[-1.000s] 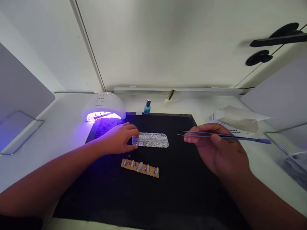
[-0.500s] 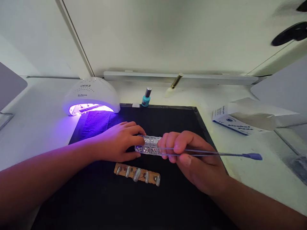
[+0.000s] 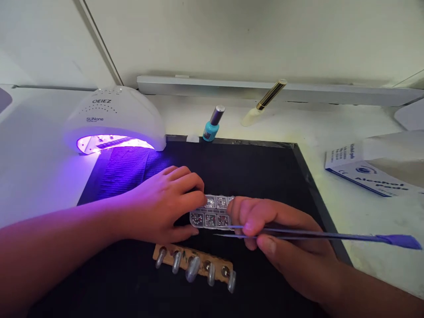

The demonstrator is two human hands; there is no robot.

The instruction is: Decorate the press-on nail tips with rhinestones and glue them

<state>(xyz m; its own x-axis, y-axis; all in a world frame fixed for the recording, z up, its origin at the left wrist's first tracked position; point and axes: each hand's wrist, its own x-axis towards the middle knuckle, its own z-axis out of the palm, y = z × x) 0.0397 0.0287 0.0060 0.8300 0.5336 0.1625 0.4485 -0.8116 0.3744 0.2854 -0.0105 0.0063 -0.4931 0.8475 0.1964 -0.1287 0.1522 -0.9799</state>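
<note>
A clear rhinestone case with small compartments of tiny stones lies on the black mat. My left hand grips its left end between thumb and fingers. My right hand pinches a pair of long tweezers, whose tips point left over the case's near edge, slightly apart. No stone shows clearly between the tips. Fingers of this hand rest at the case's right part and hide it. In front of the case sits a wooden strip bearing several silvery nail tips.
A white nail lamp glows purple at the back left, with a ribbed cloth before it. A turquoise polish bottle and a gold-capped bottle stand behind the black mat. An alcohol pads box lies at the right.
The view has come closer to the mat. The tweezer tips have shifted from over the compartments to the case's near edge. My left hand keeps its place on the case.
</note>
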